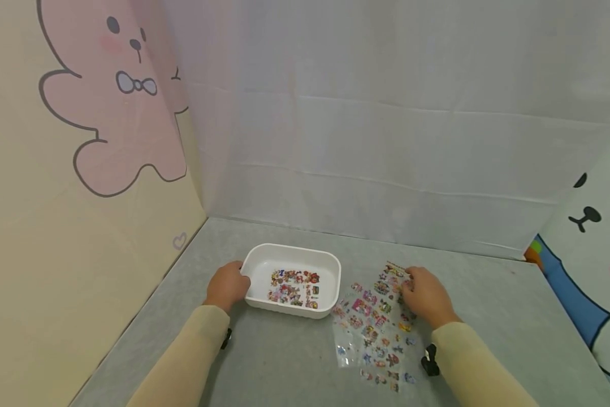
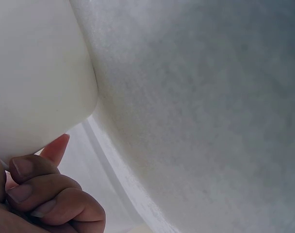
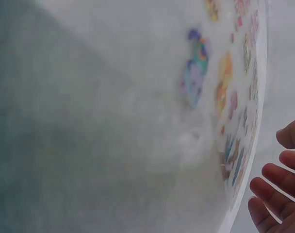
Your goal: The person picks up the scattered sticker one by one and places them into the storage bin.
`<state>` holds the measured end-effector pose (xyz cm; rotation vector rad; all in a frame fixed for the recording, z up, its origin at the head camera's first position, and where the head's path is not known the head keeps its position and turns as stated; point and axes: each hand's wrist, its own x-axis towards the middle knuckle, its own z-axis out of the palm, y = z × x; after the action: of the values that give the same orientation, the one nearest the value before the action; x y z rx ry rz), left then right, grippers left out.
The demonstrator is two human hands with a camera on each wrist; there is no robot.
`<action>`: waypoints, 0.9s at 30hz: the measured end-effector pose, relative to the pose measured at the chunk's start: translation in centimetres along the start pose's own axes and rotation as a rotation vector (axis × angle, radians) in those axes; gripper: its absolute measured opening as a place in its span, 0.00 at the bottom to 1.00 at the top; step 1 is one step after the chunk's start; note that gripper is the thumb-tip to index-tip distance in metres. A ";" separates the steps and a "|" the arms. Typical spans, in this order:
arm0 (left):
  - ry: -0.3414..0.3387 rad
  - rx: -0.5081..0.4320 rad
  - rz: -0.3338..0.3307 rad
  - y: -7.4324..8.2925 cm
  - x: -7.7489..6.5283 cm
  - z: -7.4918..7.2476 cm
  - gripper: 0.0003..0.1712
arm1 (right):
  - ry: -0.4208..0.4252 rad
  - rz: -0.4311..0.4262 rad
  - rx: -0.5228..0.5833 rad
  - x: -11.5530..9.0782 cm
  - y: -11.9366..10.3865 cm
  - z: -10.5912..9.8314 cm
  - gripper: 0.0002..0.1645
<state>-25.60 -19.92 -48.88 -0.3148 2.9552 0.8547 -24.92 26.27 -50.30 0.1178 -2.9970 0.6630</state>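
Note:
My left hand (image 1: 228, 286) grips the left end of a white plastic tray (image 1: 332, 282), its thumb over the rim. In the left wrist view, curled fingers (image 2: 65, 206) lie beneath the tray's pale wall (image 2: 40, 73). Inside the tray lie small colourful cartoon stickers (image 1: 291, 277). To the right of it, clear sticker sheets (image 1: 371, 328) overlap on the table. My right hand (image 1: 427, 297) is over the upper right edge of these sheets. The right wrist view shows its fingers (image 3: 271, 191) relaxed and apart from the thumb, beside the stickers (image 3: 198, 68), with nothing visible between them.
The grey tabletop (image 1: 284, 367) meets a white curtain (image 1: 386, 141) at the back. A cream cloth with a pink bear (image 1: 142, 124) hangs at the left, and a cloth with a white cartoon animal (image 1: 589, 265) at the right. Dark wrist cameras (image 1: 430, 360) sit at both cuffs.

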 end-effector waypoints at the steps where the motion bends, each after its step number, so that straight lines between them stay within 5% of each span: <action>1: 0.000 0.002 0.000 -0.1 0.1 0.0 0.30 | 0.003 -0.006 -0.006 -0.1 0.2 -0.1 0.27; 27: -0.015 -0.009 -0.030 0.2 -0.1 -0.1 0.29 | -0.093 0.061 -0.104 0.5 4.2 -2.6 0.37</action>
<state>-25.50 -19.80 -48.70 -0.3507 2.9263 0.8628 -25.70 31.16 -49.65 0.0536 -3.1283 0.5188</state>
